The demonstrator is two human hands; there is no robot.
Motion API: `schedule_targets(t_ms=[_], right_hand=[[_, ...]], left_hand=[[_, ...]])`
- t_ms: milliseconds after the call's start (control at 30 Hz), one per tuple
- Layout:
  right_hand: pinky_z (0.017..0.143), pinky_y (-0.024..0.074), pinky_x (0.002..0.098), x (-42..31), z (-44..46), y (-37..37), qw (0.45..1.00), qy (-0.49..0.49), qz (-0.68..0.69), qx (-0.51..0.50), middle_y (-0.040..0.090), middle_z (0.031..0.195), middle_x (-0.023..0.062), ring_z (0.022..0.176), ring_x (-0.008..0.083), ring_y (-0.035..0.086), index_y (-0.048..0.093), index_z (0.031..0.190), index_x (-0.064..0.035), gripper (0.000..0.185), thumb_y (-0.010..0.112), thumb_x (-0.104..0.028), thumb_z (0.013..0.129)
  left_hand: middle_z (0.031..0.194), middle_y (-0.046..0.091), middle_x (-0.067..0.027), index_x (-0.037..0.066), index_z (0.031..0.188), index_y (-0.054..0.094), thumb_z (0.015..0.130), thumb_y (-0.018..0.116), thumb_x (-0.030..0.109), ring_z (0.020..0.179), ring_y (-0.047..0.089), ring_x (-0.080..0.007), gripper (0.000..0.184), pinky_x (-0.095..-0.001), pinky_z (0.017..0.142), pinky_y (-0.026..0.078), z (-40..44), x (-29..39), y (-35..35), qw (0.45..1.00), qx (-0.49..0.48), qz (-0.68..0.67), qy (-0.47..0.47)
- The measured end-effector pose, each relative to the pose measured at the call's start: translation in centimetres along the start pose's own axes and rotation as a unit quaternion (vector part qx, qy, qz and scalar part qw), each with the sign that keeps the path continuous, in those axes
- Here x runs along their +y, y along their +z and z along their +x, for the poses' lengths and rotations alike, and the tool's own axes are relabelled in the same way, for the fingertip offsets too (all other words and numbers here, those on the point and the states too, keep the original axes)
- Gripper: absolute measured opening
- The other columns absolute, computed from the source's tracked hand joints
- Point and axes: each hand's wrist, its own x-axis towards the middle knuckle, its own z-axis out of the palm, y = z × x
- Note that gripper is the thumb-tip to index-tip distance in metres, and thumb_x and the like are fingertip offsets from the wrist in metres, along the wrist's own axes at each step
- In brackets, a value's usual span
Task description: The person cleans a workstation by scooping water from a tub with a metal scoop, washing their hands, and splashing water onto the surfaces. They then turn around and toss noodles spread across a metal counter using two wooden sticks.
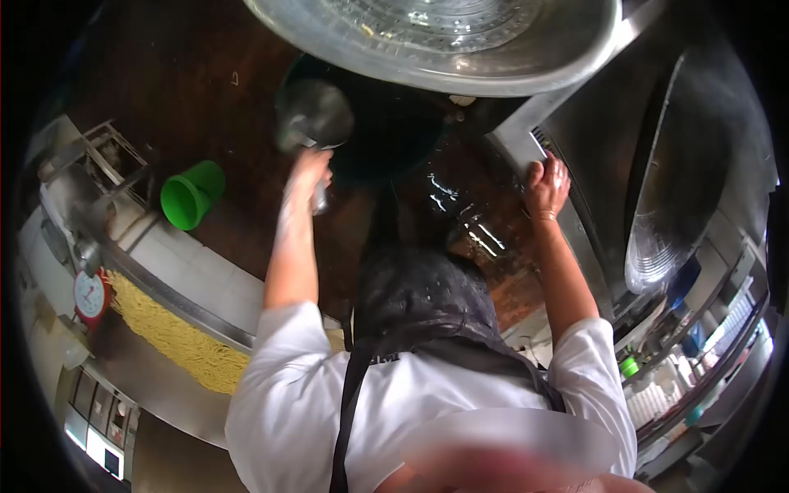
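My left hand (312, 169) is closed around the handle of a round metal dipper (322, 115), slightly blurred. The dipper is over the near-left part of a large dark tub (394, 152) on the floor. On the right, my right hand (548, 189) rests on the metal counter edge (518, 135), its fingers together and bent over it. Above both hands in the view is a wide metal basin (345, 51) with a perforated metal piece (468, 20) inside.
A green bucket (192, 195) lies tipped on the wet brown floor (205, 90). Yellow noodles (177, 333) cover part of the left counter, beside a red-rimmed scale (89, 296). A large metal wok-like pan (682, 164) leans at the right, near loaded shelves (699, 361).
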Motion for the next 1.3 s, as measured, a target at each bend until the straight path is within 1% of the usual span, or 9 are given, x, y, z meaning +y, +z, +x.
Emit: schedule_targets(t_ms=[100,133,233,733,867,900,933,1100,1300], right_hand=[[0.090,0.0447,0.0457,0.0,0.1,0.3,1.000,-0.005,-0.007,-0.012,0.063,0.108,0.0140,0.104,0.0344,0.058,0.059,0.122,-0.0072,0.036,0.049,-0.031,0.097],[0.092,0.0441,0.0471,-0.1,0.3,0.3,1.000,-0.010,-0.001,-0.003,0.063,0.110,0.0159,0.105,0.0362,0.058,0.059,0.122,-0.0061,0.037,0.047,-0.031,0.097],[0.093,0.0437,0.0480,0.1,0.3,0.3,1.000,-0.007,0.007,-0.026,0.062,0.110,0.0179,0.105,0.0383,0.057,0.059,0.121,-0.0044,0.038,0.044,-0.032,0.098],[0.093,0.0429,0.0491,-0.4,0.2,1.0,0.999,0.008,-0.005,-0.036,0.059,0.110,0.0236,0.103,0.0426,0.056,0.055,0.123,0.0049,0.052,0.033,-0.037,0.102],[0.090,0.0440,0.0493,0.0,0.2,0.7,1.000,-0.004,0.007,-0.029,0.060,0.107,0.0236,0.101,0.0427,0.057,0.056,0.122,0.0021,0.050,0.037,-0.038,0.101],[0.089,0.0445,0.0492,0.1,0.4,0.6,1.000,-0.016,0.015,-0.022,0.061,0.105,0.0231,0.100,0.0423,0.057,0.057,0.122,0.0020,0.049,0.038,-0.038,0.100],[0.087,0.0454,0.0486,0.2,0.4,0.6,1.000,-0.025,0.013,-0.009,0.061,0.104,0.0217,0.098,0.0413,0.058,0.058,0.122,0.0001,0.047,0.040,-0.038,0.100],[0.088,0.0443,0.0465,-0.2,0.4,-0.6,1.000,0.006,0.029,-0.005,0.063,0.104,0.0161,0.101,0.0362,0.058,0.060,0.120,-0.0053,0.036,0.059,-0.026,0.091],[0.089,0.0447,0.0462,-0.4,0.3,-2.8,0.999,0.019,0.046,0.008,0.063,0.102,0.0151,0.102,0.0337,0.059,0.060,0.115,-0.0053,0.036,0.058,-0.032,0.090]], left_hand=[[0.066,0.064,-0.0164,-0.002,0.090,0.066,0.091,0.048,0.010,0.053,0.063,-0.0283,0.022,-0.0412,0.047,0.050,13.2,-1.6,9.0,0.990,-0.010,0.115,-0.081],[0.075,0.069,-0.0174,0.000,0.092,0.069,0.091,0.053,0.014,0.063,0.068,-0.0303,0.022,-0.0437,0.062,0.055,19.3,-3.5,11.5,0.970,-0.032,0.227,-0.085],[0.075,0.069,-0.0166,0.001,0.093,0.069,0.091,0.054,0.016,0.066,0.068,-0.0302,0.022,-0.0443,0.066,0.054,26.3,-6.2,14.7,0.923,0.007,0.385,-0.015],[0.080,0.071,-0.0124,0.006,0.099,0.071,0.090,0.058,0.026,0.080,0.069,-0.0296,0.026,-0.0471,0.086,0.049,39.5,-16.1,15.7,0.925,0.065,0.363,0.091],[0.081,0.071,-0.0113,0.007,0.101,0.072,0.090,0.059,0.028,0.084,0.069,-0.0295,0.027,-0.0478,0.092,0.048,37.5,-19.4,15.2,0.703,0.158,0.600,0.346],[0.073,0.066,-0.0110,0.005,0.100,0.067,0.088,0.059,0.021,0.070,0.066,-0.0266,0.021,-0.0423,0.072,0.048,33.0,-16.0,14.9,0.948,0.049,0.244,0.200],[0.066,0.062,-0.0106,0.004,0.099,0.062,0.086,0.060,0.013,0.057,0.063,-0.0237,0.016,-0.0368,0.052,0.049,28.4,-12.4,14.5,0.975,0.084,-0.200,0.052],[0.062,0.050,-0.0007,0.008,0.094,0.054,0.081,0.073,0.012,0.045,0.046,-0.0119,0.023,-0.0299,0.040,0.037,10.6,-7.5,9.7,0.940,0.093,-0.305,0.122],[0.059,0.047,0.0004,0.005,0.105,0.052,0.087,0.070,0.008,0.039,0.043,-0.0101,0.026,-0.0275,0.035,0.037,-12.8,-1.1,-1.2,0.952,0.072,-0.237,0.182]])
